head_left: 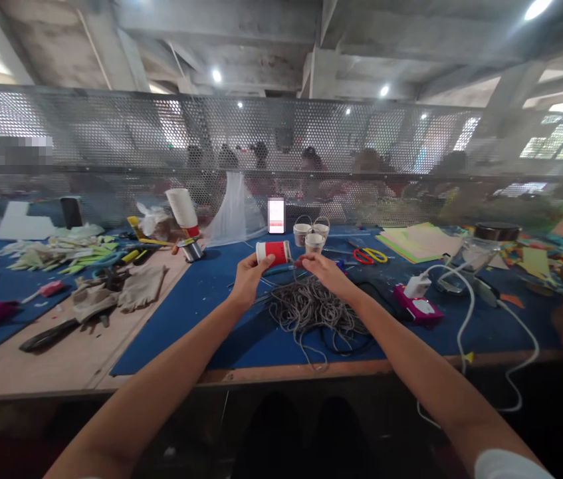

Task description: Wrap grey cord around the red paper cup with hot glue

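My left hand is closed around a red and white paper cup, which lies on its side in the air above the table. At the cup's right end, the fingers of my right hand are pinched together. What they grip is too small to make out. Below both hands spreads a tangled heap of grey cord. Just beyond my right hand, several small paper cups stand together, at least two of them with looped handles. A phone with a lit screen stands upright behind the red cup.
Scissors and a stack of coloured paper lie to the right, near a purple power strip with white cables. At left are stacked paper cups, work gloves and a dark-handled tool. A perforated screen rises behind.
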Motion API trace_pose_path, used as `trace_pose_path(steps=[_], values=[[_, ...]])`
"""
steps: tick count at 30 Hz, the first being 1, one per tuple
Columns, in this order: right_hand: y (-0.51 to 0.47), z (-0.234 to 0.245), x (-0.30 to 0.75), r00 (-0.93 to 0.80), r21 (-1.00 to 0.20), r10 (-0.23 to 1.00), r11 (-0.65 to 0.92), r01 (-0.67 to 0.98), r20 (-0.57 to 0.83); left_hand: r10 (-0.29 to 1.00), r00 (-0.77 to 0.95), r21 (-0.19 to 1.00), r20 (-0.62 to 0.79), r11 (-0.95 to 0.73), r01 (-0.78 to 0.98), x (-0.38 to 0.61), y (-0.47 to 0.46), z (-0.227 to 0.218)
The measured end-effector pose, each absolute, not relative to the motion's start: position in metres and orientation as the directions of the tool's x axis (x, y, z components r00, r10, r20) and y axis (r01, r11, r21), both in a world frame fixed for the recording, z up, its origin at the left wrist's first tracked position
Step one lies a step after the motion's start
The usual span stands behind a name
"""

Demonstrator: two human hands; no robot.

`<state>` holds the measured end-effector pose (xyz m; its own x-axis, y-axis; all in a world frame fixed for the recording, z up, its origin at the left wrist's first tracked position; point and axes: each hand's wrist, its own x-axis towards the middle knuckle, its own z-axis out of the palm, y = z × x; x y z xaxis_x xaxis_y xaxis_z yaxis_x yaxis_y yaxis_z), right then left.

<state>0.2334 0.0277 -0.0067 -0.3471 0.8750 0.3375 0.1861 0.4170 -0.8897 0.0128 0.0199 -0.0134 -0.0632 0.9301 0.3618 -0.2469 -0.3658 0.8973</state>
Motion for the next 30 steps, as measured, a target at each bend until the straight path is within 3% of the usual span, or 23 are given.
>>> trace_pose_path(steps=[4,9,14,20,30], values=[[0.011,-0.003,0.225,-0.451,-0.941,0.859,0.321,0.11,0.241,0.907,-0.102,0.888,0.408,-0.42,-0.188,0.013,0.02,-0.013],[0.004,0.001,0.226,-0.429,-0.897,0.848,0.411,0.165,0.31,0.892,-0.099,0.889,0.442,-0.45,-0.083,0.015,0.014,-0.009],[-0.001,0.004,0.23,-0.271,-0.718,0.816,0.578,0.387,0.511,0.89,-0.087,0.892,0.447,-0.451,-0.035,0.018,0.008,-0.005],[-0.005,0.007,0.233,-0.273,-0.468,0.684,0.686,0.558,0.676,0.89,-0.051,0.891,0.454,-0.451,0.049,0.02,0.007,-0.004],[-0.004,0.01,0.237,-0.282,-0.324,0.602,0.7,0.636,0.747,0.884,0.051,0.872,0.465,-0.467,0.148,0.02,0.003,-0.004]])
